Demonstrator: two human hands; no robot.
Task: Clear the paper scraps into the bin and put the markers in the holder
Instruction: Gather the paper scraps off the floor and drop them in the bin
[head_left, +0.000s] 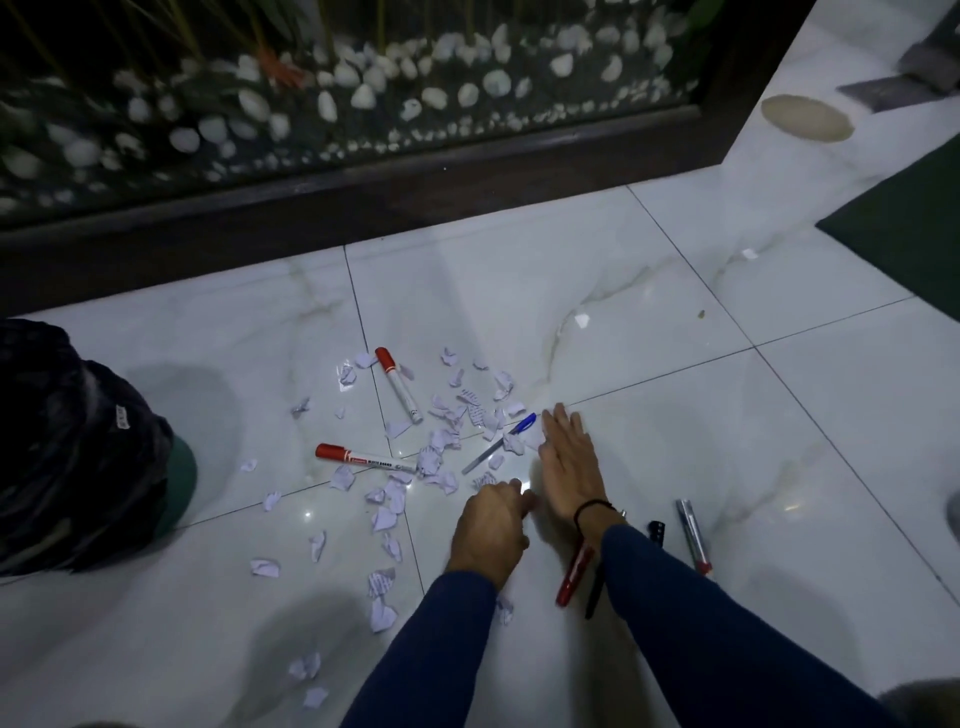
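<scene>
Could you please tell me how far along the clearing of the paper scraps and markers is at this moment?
Nothing looks finished yet. The paper scraps lie across the floor tiles, and the red whiteboard markers lie loose. The right hand lies flat and the left hand is curled beside the pile. The bin awaits; no holder is visible.

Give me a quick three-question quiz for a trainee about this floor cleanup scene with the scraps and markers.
1. True or false: the right hand lies flat, fingers extended, beside the blue-capped pen.
2. Which lies nearer the bin: A) the red-capped whiteboard marker, or B) the silver marker?
3. Fill in: the paper scraps lie scattered on the white ____ floor.

Key: 1 true; 2 A; 3 tiled.
</scene>
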